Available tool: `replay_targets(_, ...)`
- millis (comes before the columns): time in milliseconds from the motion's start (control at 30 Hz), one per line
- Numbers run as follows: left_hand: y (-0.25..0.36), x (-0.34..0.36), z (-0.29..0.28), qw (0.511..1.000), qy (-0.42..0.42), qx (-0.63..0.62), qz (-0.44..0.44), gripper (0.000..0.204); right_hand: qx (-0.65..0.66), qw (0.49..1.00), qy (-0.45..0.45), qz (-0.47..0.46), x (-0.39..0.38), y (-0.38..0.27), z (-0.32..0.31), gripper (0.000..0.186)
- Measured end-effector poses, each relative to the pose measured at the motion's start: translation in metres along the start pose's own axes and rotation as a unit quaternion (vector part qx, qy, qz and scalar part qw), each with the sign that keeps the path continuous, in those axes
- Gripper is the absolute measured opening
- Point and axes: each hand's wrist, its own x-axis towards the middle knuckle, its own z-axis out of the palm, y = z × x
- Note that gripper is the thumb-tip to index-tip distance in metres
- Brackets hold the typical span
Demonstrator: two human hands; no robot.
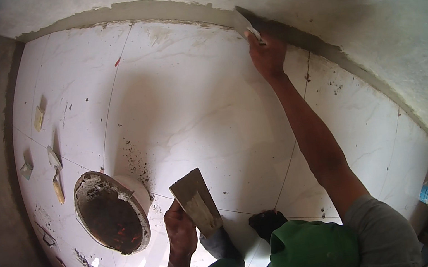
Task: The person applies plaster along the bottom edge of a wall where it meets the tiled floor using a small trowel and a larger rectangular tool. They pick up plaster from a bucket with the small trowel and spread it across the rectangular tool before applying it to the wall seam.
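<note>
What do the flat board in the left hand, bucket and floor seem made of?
Flat board: wood or metal, the look leaves it open; thin, straight-edged, dull face smeared grey-brown.
Bucket: probably plastic, from its smooth pale wall; grey crust, perhaps mortar, coats the rim.
Floor: likely ceramic or porcelain tile, glossy by the bright reflection, white, faintly veined, with thin dark joints.

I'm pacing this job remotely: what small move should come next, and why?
Probably a short slide of the trowel along the grey strip: the right hand holds its blade there, while the left hand holds a smeared board.
</note>
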Motion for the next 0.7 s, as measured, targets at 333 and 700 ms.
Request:
replay_targets(333, 0.004, 0.0, 0.011, 1.0, -0.025, 0.002, 0.003, 0.038, -0.058, 0.984, -0.05, 0.16, -0.011, 0.032, -0.088, 0.034)
replay_targets(700, 0.0, 0.003, 0.015, 0.999, -0.014, 0.011, 0.03, 0.039, 0.027, 0.993, -0.068, 0.088, 0.007, -0.015, 0.037, 0.027)
